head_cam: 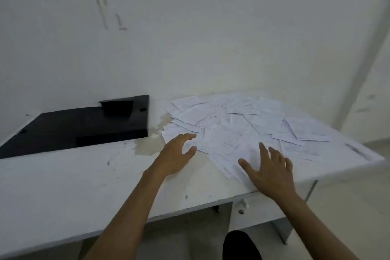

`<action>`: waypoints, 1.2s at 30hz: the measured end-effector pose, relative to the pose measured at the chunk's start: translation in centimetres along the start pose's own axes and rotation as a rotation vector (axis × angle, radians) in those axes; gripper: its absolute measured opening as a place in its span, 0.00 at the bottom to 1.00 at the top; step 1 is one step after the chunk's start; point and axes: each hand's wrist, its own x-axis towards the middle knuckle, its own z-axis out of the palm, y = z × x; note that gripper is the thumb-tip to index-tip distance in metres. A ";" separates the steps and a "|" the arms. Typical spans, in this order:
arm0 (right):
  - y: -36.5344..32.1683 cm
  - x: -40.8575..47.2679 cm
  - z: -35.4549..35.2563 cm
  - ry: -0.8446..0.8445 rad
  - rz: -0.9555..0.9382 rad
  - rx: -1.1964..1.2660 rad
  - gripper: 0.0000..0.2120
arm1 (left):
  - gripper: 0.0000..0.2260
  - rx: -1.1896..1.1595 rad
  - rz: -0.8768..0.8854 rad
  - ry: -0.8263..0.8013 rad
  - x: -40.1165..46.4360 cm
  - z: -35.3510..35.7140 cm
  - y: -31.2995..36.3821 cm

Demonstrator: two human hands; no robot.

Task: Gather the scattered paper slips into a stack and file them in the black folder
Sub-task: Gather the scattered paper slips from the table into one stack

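Observation:
Several white paper slips (236,124) lie scattered in a loose overlapping heap on the right half of a white table (73,186). A black folder (80,126) lies flat at the back left, against the wall, with a raised black flap near its right end. My left hand (176,154) hovers at the heap's near left edge, fingers curved and apart, holding nothing. My right hand (269,172) is spread palm-down over the heap's near edge, fingers apart, holding nothing.
The table backs onto a white scuffed wall (190,38). A brownish stain (154,139) marks the tabletop between folder and slips. The table's right corner (377,158) lies just past the slips. Below the front edge are a drawer unit (249,217) and a dark shape on the floor.

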 end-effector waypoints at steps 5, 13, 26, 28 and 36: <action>1.4 0.3 1.2 -0.103 -0.028 -0.118 0.47 | 0.28 0.094 -0.078 -0.105 2.9 3.1 2.2; -0.2 5.0 2.3 -0.196 -0.191 -0.063 0.48 | 0.32 0.233 -0.078 -0.128 5.0 6.1 2.1; -1.6 4.6 3.1 -0.072 -0.102 0.098 0.44 | 0.34 0.221 -0.138 0.043 6.1 6.6 3.5; -1.7 4.8 3.3 -0.125 -0.149 0.082 0.42 | 0.33 0.095 -0.178 0.058 6.6 6.9 4.3; -1.2 5.7 2.9 -0.203 -0.242 0.226 0.37 | 0.19 -0.155 -0.327 -0.125 8.1 5.7 5.9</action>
